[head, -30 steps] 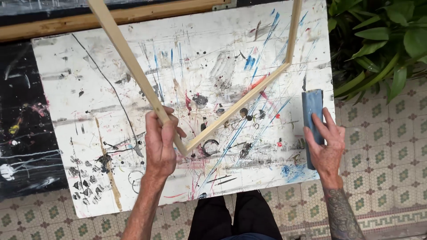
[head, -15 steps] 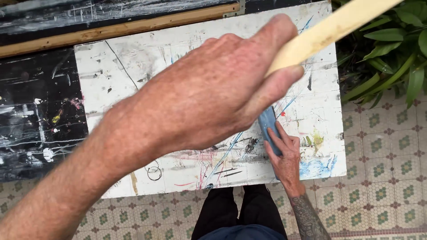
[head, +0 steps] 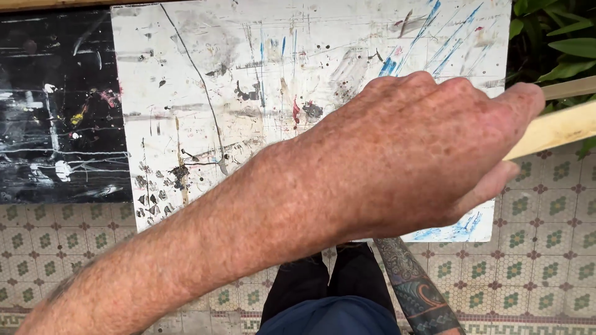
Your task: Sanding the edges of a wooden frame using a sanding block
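In the head view, the left hand is seen large and close to the camera, filling the centre and right of the frame, with its forearm running down to the lower left corner. Its fingers are curled together around a pale wooden strip, which is gripped at the right edge of the frame and juts out to the right, over the tiles and the plant. A second strip edge is glimpsed just above it. The right hand is hidden behind the left one, so its fingers cannot be judged; only a tattooed right forearm is shown at the lower centre-right. Beneath the hands, a white paint-spattered board is spread across the upper middle, and a black paint-marked board is laid beside it at the upper left. A patterned tiled floor is shown along the bottom and right, green leaves in the upper right corner, and dark trousers at the bottom centre.
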